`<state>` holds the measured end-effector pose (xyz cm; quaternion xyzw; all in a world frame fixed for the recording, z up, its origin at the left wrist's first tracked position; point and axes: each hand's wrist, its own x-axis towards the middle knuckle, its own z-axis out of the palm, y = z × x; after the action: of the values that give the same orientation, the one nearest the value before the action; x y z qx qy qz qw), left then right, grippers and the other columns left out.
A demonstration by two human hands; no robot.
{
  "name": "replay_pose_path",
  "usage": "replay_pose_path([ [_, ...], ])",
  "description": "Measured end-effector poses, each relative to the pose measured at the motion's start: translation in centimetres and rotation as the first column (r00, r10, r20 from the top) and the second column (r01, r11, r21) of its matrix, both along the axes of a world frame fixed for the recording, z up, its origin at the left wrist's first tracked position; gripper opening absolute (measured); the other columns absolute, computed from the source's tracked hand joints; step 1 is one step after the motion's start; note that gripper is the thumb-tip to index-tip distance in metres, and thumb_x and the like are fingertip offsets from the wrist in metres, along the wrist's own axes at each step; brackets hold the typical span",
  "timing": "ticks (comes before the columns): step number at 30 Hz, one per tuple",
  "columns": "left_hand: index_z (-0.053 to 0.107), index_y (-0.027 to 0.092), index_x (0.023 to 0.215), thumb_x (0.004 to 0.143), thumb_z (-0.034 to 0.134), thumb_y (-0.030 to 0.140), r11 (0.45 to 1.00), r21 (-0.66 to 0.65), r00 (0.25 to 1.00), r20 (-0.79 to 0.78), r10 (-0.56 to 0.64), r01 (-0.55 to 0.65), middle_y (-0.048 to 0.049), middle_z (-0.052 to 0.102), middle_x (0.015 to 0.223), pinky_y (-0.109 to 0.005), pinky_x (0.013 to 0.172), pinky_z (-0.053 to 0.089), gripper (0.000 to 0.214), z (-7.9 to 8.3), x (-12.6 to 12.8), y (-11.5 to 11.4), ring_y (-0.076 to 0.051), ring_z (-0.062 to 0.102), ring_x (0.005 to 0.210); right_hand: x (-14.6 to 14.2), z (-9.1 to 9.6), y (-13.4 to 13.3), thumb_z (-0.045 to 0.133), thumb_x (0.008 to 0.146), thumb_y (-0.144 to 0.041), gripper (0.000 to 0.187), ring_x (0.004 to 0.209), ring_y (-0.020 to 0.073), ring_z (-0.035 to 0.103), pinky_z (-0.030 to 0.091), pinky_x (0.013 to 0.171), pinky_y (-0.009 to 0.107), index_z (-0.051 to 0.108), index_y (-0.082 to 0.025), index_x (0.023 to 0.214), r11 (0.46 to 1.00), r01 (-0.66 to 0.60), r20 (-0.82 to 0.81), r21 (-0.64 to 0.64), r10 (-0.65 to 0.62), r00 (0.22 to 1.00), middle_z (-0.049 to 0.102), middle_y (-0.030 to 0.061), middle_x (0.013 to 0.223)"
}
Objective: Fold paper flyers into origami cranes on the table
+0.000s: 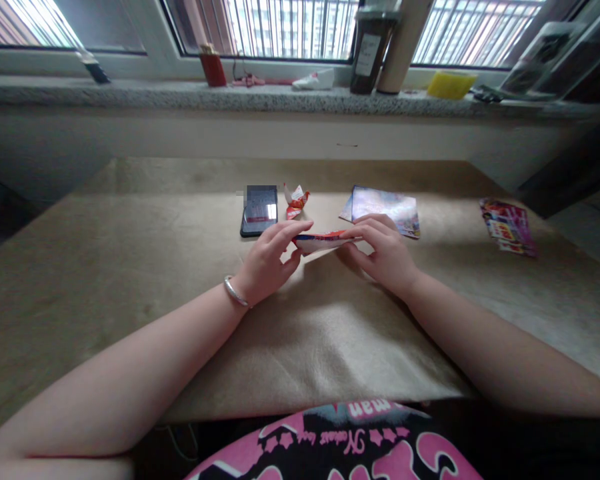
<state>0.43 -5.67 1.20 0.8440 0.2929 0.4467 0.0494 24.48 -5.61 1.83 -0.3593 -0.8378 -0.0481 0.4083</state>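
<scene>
Between my two hands, a folded piece of printed paper (320, 241), white with red and blue, is held just over the table. My left hand (269, 257) pinches its left end between thumb and fingers. At the right end, my right hand (380, 252) grips the paper, with the fingertips on top and the thumb below. Just beyond the left hand lies a dark phone (260, 210), and beside it stands a small red and white folded paper figure (296, 202). Past my right hand rest some flat printed sheets (386, 208), partly covered by its fingers.
A fan of colourful printed papers or cards (509, 227) lies at the table's right. The table (130, 267) meets a wall under a stone windowsill (155, 93). On the sill are a dark jar (373, 53), a red container (213, 67) and a yellow sponge-like block (451, 85).
</scene>
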Motion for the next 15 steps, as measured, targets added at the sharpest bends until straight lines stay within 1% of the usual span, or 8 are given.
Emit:
replay_pose_path([
  [2, 0.059, 0.020, 0.111, 0.082, 0.054, 0.006, 1.000, 0.031, 0.999, -0.043, -0.002, 0.003, -0.0072, 0.061, 0.114, -0.033, 0.087, 0.050, 0.033, 0.2, -0.1, 0.0, -0.017, 0.058, 0.103, 0.2, 0.2, 0.0, 0.059, 0.082, -0.019, 0.007, 0.087, 0.0206, 0.059, 0.047, 0.083, 0.037, 0.065, -0.023, 0.085, 1.000, -0.026, 0.034, 0.014, 0.025, 0.999, 0.069, 0.0043, 0.085],
  [4, 0.064, 0.021, 0.100, 0.084, 0.055, 0.011, 0.999, 0.050, 0.996, -0.087, -0.006, 0.010, -0.0055, 0.064, 0.108, -0.035, 0.089, 0.048, 0.020, 0.5, -0.3, 0.0, -0.017, 0.059, 0.100, 0.4, 0.2, 0.1, 0.060, 0.082, -0.020, 0.006, 0.085, 0.0198, 0.059, 0.047, 0.082, 0.036, 0.064, -0.023, 0.081, 0.999, -0.051, 0.088, 0.018, 0.049, 0.995, 0.069, 0.0027, 0.084],
  [6, 0.066, 0.021, 0.097, 0.085, 0.058, 0.017, 0.999, 0.052, 0.993, -0.122, -0.006, 0.012, -0.0049, 0.065, 0.106, -0.036, 0.090, 0.048, 0.014, 0.7, -0.4, -0.1, -0.017, 0.059, 0.098, 0.5, 0.3, 0.1, 0.059, 0.082, -0.021, 0.007, 0.084, 0.0193, 0.060, 0.046, 0.082, 0.036, 0.064, -0.024, 0.079, 0.997, -0.079, 0.139, -0.002, 0.079, 0.987, 0.069, 0.0013, 0.083],
  [8, 0.066, 0.020, 0.099, 0.087, 0.058, 0.024, 0.999, 0.045, 0.986, -0.163, -0.019, 0.027, -0.0050, 0.066, 0.108, -0.038, 0.093, 0.046, 0.014, 0.9, -0.6, -0.1, -0.018, 0.058, 0.100, 0.6, 0.3, 0.2, 0.058, 0.083, -0.021, 0.008, 0.084, 0.0187, 0.060, 0.047, 0.081, 0.035, 0.064, -0.024, 0.078, 0.993, -0.114, 0.157, -0.036, 0.118, 0.980, 0.069, 0.0011, 0.083],
  [11, 0.067, 0.022, 0.101, 0.092, 0.049, 0.030, 0.998, 0.051, 0.973, -0.231, -0.018, 0.030, -0.0040, 0.065, 0.114, -0.042, 0.100, 0.041, 0.022, 0.9, -0.9, -0.1, -0.021, 0.052, 0.112, 0.7, 0.3, 0.3, 0.058, 0.082, -0.019, 0.008, 0.084, 0.0180, 0.060, 0.048, 0.080, 0.034, 0.064, -0.023, 0.079, 0.980, -0.178, 0.153, -0.093, 0.191, 0.970, 0.069, 0.0020, 0.084],
  [15, 0.067, 0.026, 0.104, 0.094, 0.041, 0.037, 0.998, 0.062, 0.934, -0.354, 0.047, -0.027, 0.0004, 0.067, 0.113, -0.050, 0.111, 0.025, 0.030, 0.7, -1.2, -0.2, -0.024, 0.045, 0.123, 1.0, 0.3, 0.4, 0.057, 0.082, -0.017, 0.010, 0.087, 0.0175, 0.060, 0.049, 0.080, 0.033, 0.065, -0.022, 0.079, 0.956, -0.227, 0.195, -0.184, 0.262, 0.945, 0.069, 0.0030, 0.085],
])
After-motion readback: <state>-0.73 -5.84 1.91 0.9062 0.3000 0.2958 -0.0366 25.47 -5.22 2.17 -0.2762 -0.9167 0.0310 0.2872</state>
